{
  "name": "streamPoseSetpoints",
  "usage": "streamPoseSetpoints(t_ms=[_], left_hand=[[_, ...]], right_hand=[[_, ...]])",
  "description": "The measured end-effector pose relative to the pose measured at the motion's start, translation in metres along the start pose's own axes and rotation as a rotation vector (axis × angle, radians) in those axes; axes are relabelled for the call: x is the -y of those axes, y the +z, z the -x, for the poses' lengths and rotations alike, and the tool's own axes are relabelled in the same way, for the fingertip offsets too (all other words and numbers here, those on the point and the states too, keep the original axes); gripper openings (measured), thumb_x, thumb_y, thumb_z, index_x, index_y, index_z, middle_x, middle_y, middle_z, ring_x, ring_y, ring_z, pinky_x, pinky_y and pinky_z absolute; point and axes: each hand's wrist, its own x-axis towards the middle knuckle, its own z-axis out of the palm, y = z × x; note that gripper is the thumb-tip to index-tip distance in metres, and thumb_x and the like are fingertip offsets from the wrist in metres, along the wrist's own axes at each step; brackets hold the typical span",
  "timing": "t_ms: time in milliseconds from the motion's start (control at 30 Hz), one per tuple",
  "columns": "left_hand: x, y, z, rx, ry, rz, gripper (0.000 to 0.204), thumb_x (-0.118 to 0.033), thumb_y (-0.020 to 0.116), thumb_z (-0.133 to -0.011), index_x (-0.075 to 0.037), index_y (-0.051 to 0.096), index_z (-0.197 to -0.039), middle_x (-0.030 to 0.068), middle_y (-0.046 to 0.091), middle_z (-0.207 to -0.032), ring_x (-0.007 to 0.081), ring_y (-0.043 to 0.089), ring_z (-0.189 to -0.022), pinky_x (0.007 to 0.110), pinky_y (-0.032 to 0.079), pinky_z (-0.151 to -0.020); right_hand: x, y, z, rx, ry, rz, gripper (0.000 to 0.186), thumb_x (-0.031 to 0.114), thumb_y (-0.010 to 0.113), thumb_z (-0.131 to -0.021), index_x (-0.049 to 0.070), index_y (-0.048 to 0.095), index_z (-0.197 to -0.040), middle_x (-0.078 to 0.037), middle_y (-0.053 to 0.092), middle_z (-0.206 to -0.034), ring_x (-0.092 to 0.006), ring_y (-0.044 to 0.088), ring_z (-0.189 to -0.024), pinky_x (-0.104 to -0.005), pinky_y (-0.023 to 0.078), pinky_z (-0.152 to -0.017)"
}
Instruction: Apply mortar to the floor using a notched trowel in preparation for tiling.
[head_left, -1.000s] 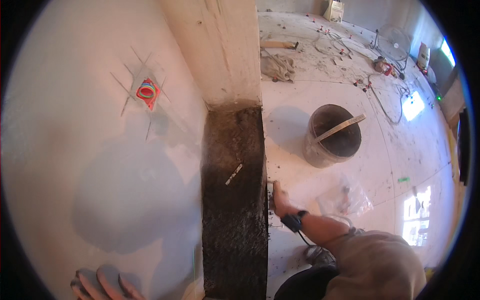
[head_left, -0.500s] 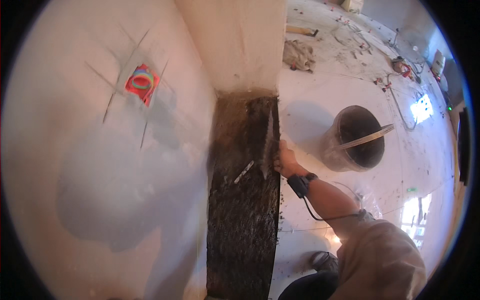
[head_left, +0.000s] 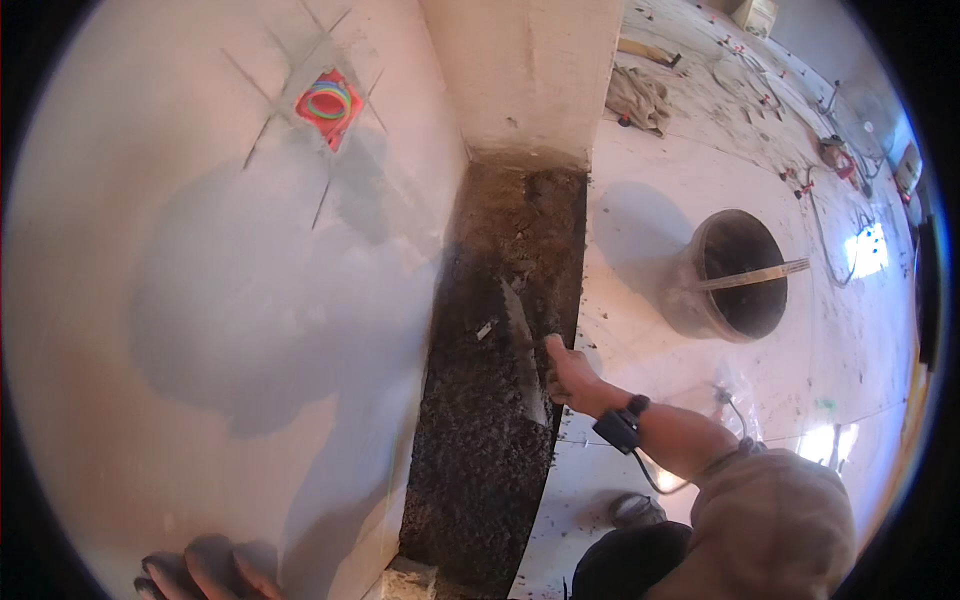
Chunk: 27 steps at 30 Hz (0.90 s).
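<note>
My right hand is closed around a trowel; its long, thin, flat blade lies slantwise on a strip of dark, rough mortar. The trowel's handle is mostly hidden by my fingers. Left of the blade, a small pale piece shows in the mortar, apparently partly covered. At the lower left, my left hand has its fingers spread against or close to the white wall; whether it touches cannot be made out, and the palm is cut off by the picture's edge.
A dirty bucket with a pale flat bar across its mouth stands on the light floor to the right. A wall end closes the strip's far side. Crumpled cloth, hoses and small red pieces lie farther back. A red wall box holds coiled coloured tubes.
My right hand has drawn the trowel nearer to me along the mortar, and the blade's tilt has changed. Less of the pale piece shows. My left hand has come into view; the whole view has shifted.
</note>
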Motion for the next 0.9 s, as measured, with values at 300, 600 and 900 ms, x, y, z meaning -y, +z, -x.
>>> streamPoseSetpoints(t_ms=[300,600,900], left_hand=[[0.000,0.009,0.022,-0.017,-0.046,0.024,0.046,-0.050,0.057,-0.088,-0.011,0.059,-0.112,0.0224,0.045,-0.132,0.0438,0.036,-0.123,0.056,0.023,-0.102],[-0.001,0.008,0.027,-0.025,-0.032,0.006,0.048,-0.052,0.059,-0.086,-0.011,0.058,-0.112,0.0222,0.047,-0.127,0.0446,0.038,-0.117,0.058,0.028,-0.094],[0.014,0.035,0.008,-0.312,0.167,0.016,0.043,-0.047,0.061,-0.086,-0.010,0.058,-0.108,0.0194,0.051,-0.121,0.0427,0.046,-0.107,0.056,0.034,-0.087]], right_hand=[[0.006,-0.054,0.028,0.005,-0.740,0.889,0.049,0.047,0.066,-0.085,0.002,0.054,-0.100,-0.009,0.051,-0.070,-0.0217,0.052,-0.060,-0.0391,0.045,-0.056],[0.000,-0.072,0.031,0.462,-0.779,2.015,0.016,0.014,0.058,-0.079,0.008,0.052,-0.092,-0.016,0.062,-0.067,-0.0399,0.062,-0.065,-0.0532,0.048,-0.056],[-0.021,-0.078,0.024,0.702,-1.029,1.908,0.025,0.014,0.057,-0.076,0.017,0.057,-0.101,-0.013,0.062,-0.066,-0.0365,0.064,-0.066,-0.0481,0.049,-0.055]])
